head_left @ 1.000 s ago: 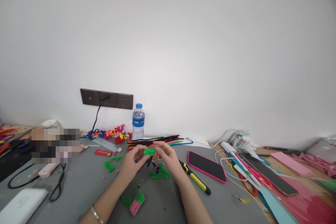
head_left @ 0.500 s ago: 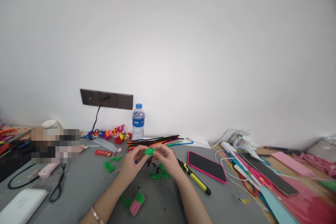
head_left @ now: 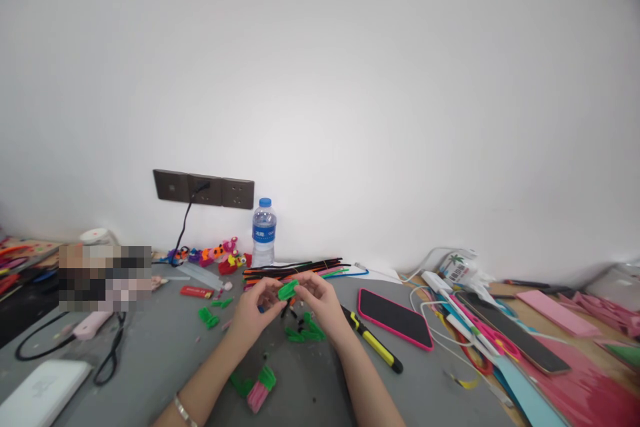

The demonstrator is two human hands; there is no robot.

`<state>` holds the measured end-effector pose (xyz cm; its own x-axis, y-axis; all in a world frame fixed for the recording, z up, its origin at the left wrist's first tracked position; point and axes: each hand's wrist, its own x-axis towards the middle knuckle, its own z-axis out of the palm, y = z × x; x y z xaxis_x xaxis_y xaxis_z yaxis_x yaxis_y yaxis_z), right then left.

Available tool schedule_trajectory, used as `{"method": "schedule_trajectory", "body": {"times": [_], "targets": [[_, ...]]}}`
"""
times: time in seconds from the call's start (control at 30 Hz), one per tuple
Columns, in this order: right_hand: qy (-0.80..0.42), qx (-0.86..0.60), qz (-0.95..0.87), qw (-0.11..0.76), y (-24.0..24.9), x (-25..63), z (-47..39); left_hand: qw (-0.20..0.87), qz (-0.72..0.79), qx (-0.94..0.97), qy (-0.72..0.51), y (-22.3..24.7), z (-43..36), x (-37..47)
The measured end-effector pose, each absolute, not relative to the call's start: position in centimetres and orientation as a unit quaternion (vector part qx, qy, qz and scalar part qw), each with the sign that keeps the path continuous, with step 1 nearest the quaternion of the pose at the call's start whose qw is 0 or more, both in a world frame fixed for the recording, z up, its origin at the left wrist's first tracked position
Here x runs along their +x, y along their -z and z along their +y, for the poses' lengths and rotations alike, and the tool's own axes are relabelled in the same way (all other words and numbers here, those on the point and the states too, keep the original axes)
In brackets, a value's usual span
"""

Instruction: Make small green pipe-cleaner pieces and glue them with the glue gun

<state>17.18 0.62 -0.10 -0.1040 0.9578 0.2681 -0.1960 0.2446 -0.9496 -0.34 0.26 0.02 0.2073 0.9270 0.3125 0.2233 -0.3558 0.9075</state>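
Since the earlier frame, the small green fuzzy piece (head_left: 288, 290) has tipped from nearly level to a slant, its right end now higher; both forearms lie almost where they were. It is up off the tabletop (head_left: 165, 360), in front of and slightly right of the bottle (head_left: 263, 233). The left hand (head_left: 251, 309) has its grip closed on the lower end, and the right hand (head_left: 323, 301) pinches the upper end between thumb and fingers.

Close behind the hands, just right of the bottle's base, lies a bundle of fuzzy stems (head_left: 325, 265). Well in front of the bottle rests a green-and-pink piece (head_left: 261, 390); the yellow-and-black tool (head_left: 377, 348) and the phone (head_left: 395, 319) are to its right, towards the person.

To handle the piece well, I'd steady one end with the left fingertips and let the right make small turns. A light pinch should suit it best, since squeezing hard could flatten the pile or shift the folds.
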Motion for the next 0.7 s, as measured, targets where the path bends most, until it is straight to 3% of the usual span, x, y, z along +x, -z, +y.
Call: {"method": "schedule_trajectory", "body": {"times": [0.7], "targets": [[-0.524, -0.330, -0.528, 0.581, 0.6, 17.1, 0.8, 0.427, 0.415, 0.647, -0.476, 0.3, 0.5, -0.2]]}}
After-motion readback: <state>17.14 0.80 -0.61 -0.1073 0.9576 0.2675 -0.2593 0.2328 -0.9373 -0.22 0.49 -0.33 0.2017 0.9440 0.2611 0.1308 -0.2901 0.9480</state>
